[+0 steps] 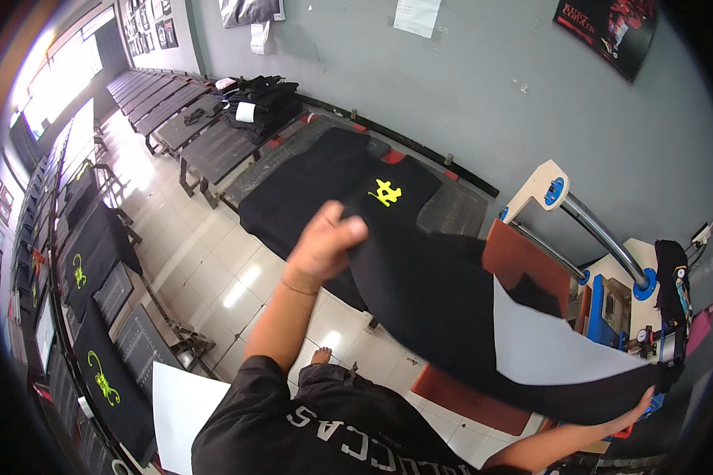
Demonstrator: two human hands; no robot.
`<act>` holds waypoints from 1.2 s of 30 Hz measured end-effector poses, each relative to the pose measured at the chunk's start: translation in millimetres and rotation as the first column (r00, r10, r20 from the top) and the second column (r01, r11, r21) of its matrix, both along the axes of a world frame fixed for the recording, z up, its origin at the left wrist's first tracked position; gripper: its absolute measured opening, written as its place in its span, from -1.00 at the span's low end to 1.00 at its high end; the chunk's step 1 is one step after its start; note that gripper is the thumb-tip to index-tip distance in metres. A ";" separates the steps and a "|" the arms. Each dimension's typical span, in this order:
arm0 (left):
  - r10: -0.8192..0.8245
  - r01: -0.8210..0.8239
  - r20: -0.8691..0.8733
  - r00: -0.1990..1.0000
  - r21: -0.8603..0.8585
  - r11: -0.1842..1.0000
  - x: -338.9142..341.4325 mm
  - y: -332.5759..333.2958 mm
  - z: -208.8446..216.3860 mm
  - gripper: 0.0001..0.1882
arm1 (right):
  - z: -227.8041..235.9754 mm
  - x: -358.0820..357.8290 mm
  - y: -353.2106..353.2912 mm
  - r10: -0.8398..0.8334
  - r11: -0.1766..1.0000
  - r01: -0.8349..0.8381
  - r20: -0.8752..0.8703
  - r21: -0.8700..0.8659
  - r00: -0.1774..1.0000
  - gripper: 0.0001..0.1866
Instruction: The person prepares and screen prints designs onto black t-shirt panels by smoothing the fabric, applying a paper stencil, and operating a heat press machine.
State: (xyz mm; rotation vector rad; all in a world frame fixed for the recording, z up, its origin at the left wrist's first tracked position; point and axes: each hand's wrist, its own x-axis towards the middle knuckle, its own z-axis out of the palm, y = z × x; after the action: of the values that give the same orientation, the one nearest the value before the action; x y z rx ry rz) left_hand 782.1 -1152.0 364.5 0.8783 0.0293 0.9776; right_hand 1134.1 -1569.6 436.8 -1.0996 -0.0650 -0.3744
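A length of black cloth (420, 293), looking like a T-shirt or garment panel, stretches between my two hands. My left hand (325, 245) is closed on its near left edge, thumb uppermost. At the lower right my right hand (638, 408) grips the other end, its fingers partly hidden by the fabric. A white sheet (554, 344) shows along the cloth's right part; whether it lies on or behind it I cannot tell. Beyond my left hand, black fabric with a neon yellow print (386, 192) covers a dark table; where it parts from the held cloth is unclear.
To the right stands a press-like machine with metal tubes (606, 237), a blue frame (606, 309) and a reddish-brown board (527, 261). Black garments (265, 99) are piled on the far tables. Printed black pieces (95, 332) lie along the left row, by a white sheet (184, 416).
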 end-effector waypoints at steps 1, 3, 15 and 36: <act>0.055 -0.055 -0.003 0.998 0.019 0.998 -11.9 14.6 31.4 -0.84 | 22.3 -6.7 35.3 0.025 0.998 -0.025 0.002 0.056 1.000 -0.48; 0.160 -0.160 0.010 0.987 0.085 0.983 -36.6 47.9 82.3 -0.82 | 55.3 8.0 82.7 0.472 0.856 -0.503 0.216 0.119 0.855 -0.53; 0.317 -0.370 -0.388 0.865 -0.070 0.926 -24.2 409.0 51.5 -0.71 | 11.7 49.0 481.7 0.712 0.702 -0.711 0.058 -0.040 0.700 -0.84; 0.351 -0.445 -0.427 0.834 -0.142 0.884 -241.3 334.3 -137.7 -0.70 | -207.5 -213.5 367.9 0.758 0.597 -0.755 -0.501 0.272 0.419 -0.66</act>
State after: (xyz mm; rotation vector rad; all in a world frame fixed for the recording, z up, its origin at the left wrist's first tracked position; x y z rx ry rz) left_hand 540.7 -817.7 226.8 0.8486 0.6884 1.1455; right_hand 920.6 -1201.7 229.3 -1.0201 -0.0197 0.8192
